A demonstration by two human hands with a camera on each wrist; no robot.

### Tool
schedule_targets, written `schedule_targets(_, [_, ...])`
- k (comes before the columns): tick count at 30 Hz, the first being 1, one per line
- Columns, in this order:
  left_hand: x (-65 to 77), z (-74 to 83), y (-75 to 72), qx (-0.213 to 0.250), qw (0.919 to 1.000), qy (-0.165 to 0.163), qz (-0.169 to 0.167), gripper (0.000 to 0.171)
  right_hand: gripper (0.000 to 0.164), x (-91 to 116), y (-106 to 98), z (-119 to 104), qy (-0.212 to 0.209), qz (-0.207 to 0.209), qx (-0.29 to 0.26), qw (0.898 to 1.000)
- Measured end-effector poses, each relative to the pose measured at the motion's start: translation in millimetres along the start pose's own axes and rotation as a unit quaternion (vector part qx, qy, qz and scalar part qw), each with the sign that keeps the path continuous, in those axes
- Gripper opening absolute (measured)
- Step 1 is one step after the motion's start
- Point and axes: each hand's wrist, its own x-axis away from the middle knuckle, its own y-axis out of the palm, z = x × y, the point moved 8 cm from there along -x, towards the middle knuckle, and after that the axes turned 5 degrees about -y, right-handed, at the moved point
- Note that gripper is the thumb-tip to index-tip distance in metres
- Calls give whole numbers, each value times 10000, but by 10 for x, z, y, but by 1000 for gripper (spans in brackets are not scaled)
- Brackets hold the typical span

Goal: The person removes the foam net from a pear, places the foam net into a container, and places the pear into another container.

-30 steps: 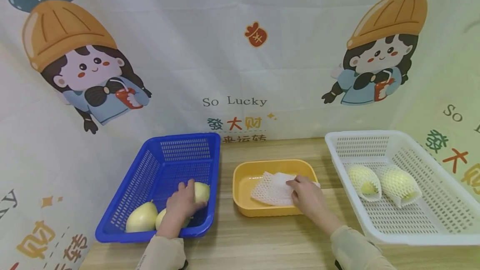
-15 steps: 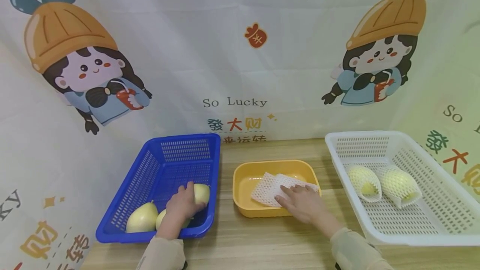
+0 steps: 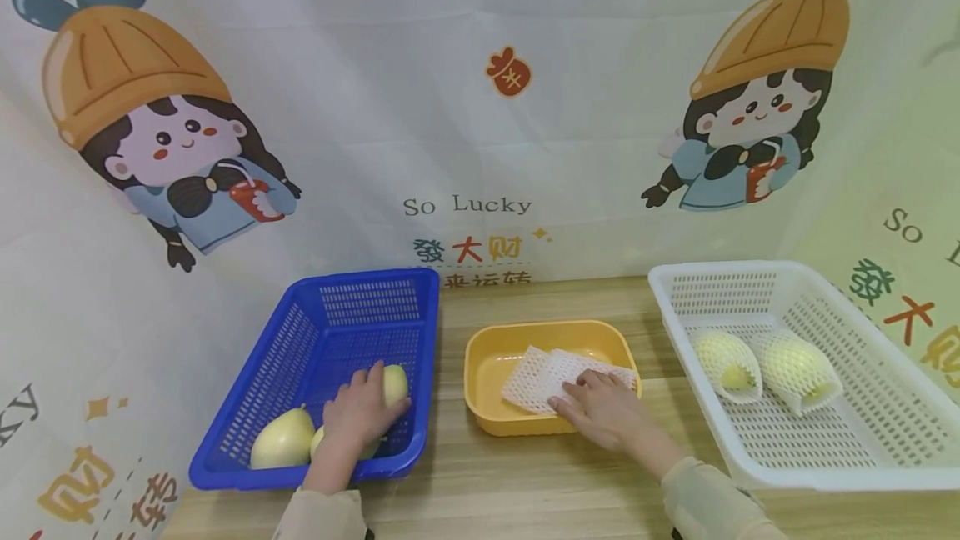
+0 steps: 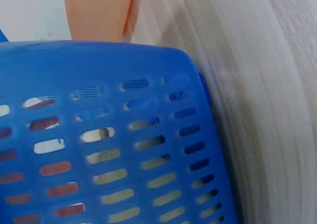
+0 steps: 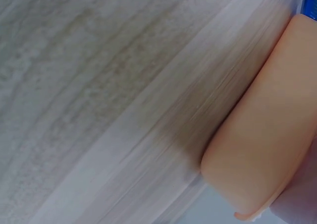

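In the head view my left hand [image 3: 358, 415] reaches into the blue basket [image 3: 431, 340] and grips a pale yellow-green pear [image 3: 395, 384], fingers over its top and thumb at its near side. Another pear [image 3: 285, 440] lies left of that hand, and one more [image 3: 318, 440] is half hidden behind the wrist. My right hand [image 3: 609, 408] rests on white foam fruit nets [image 3: 551, 377] in the yellow tray [image 3: 487, 348], its thumb spread from loosely bent fingers. In the left wrist view the basket wall [image 4: 99, 60] hides most of the hand and fruit.
At the right a white basket [image 3: 678, 340] holds two pears [image 3: 727, 365] in foam nets. All the containers stand on a wood-grain table [image 3: 480, 473]. Behind them hangs a printed cloth [image 3: 360, 107]. The right wrist view shows the tray's outer wall [image 5: 267, 120].
The gripped pear has shifted slightly left with my left hand. My right hand has let go of the net's edge, spread, then drawn its fingers in a little on the nets.
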Motion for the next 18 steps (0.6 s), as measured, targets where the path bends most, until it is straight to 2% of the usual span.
schedule_targets(3, [36,9,-38,80,9998,94,136,73,58,17,-12,7,-16,115,-73,9999])
schedule_targets(7, [108,57,-133,168,9989,238,356,71,48,46,-117,-25,-348,682,-32,9971])
schedule_targets(13, [249,176,-247,191,9972,425,591,69,34,146,-408,-115,-906,1926,162,9770])
schedule_targets(18, [364,238,-290,312,9934,611,916,67,30,244,-665,-127,-998,2348,167,9668])
